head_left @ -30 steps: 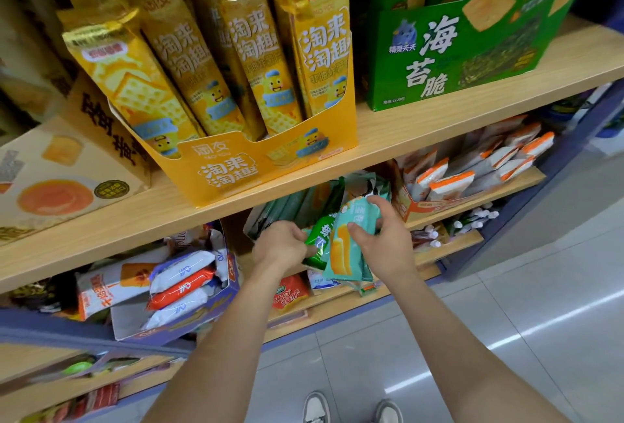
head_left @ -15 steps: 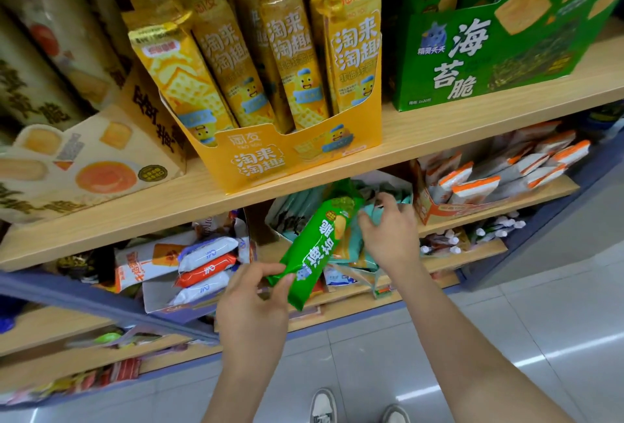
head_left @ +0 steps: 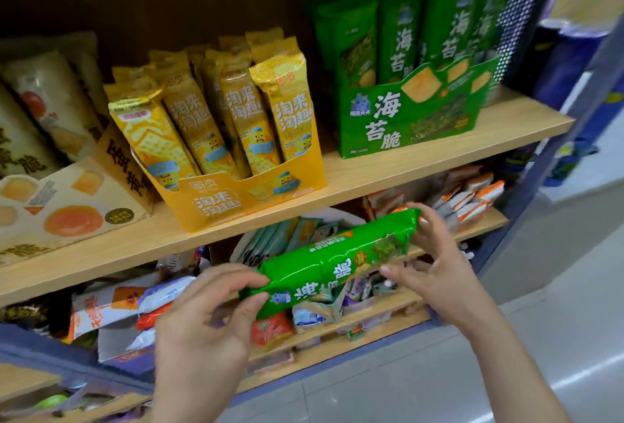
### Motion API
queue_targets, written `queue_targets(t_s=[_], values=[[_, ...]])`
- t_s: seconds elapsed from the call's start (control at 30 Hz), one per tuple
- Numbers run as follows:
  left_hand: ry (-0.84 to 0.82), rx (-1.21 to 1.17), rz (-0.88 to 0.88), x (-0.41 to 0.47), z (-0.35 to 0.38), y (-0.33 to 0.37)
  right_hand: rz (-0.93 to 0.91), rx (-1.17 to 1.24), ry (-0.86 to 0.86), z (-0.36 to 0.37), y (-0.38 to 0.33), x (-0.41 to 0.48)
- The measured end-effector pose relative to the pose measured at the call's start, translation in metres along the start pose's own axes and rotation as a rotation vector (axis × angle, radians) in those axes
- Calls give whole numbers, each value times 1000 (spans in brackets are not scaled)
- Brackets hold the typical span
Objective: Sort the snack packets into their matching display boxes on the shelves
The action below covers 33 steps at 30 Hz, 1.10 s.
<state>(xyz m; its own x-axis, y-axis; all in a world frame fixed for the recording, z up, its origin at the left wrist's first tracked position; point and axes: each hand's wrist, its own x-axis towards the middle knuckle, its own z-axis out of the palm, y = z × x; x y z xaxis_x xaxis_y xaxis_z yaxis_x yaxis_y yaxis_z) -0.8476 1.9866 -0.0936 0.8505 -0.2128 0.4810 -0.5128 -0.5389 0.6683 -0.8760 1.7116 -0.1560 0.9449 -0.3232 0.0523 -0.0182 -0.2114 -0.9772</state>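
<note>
Mid-sort | I hold one green packet (head_left: pixel 334 260), left hand (head_left: pixel 202 328) and right hand (head_left: pixel 442 264) each pinching an end | not yet boxed; the likely match, the green display box (head_left: pixel 405 118), stands above.

Light wooden shelves (head_left: pixel 371 171) on a blue frame (head_left: pixel 40 341); glossy grey tiled floor (head_left: pixel 557 338)

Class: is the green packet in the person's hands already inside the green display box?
No, the left hand and right hand hold the green packet below the green display box.

Bright, even light; edges smeared by blur.
</note>
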Motion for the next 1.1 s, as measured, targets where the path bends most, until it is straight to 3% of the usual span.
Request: queue_targets(t_s=[0.2,0.37,0.53,0.67,0.73,0.87,0.97,1.1], values=[[55,94,436,46,5,37,-333,-821,163,-22,-39,7],[63,108,708,86,15,64,-414,-993,210,-31,-63,18],[96,-90,810,120,36,104,-322,-536,168,-45,-89,27],[-29,-122,482,153,73,125,-198,-294,138,-76,-81,41],[-151,11,327,174,99,131,-134,-259,120,-93,-74,49],[-304,340,189,207,144,132,-90,-125,90,-130,-61,66],[-248,620,151,214,161,133,-57,1,15,-162,-47,80],[-186,628,152,210,170,133,-59,273,-60,-185,-46,102]])
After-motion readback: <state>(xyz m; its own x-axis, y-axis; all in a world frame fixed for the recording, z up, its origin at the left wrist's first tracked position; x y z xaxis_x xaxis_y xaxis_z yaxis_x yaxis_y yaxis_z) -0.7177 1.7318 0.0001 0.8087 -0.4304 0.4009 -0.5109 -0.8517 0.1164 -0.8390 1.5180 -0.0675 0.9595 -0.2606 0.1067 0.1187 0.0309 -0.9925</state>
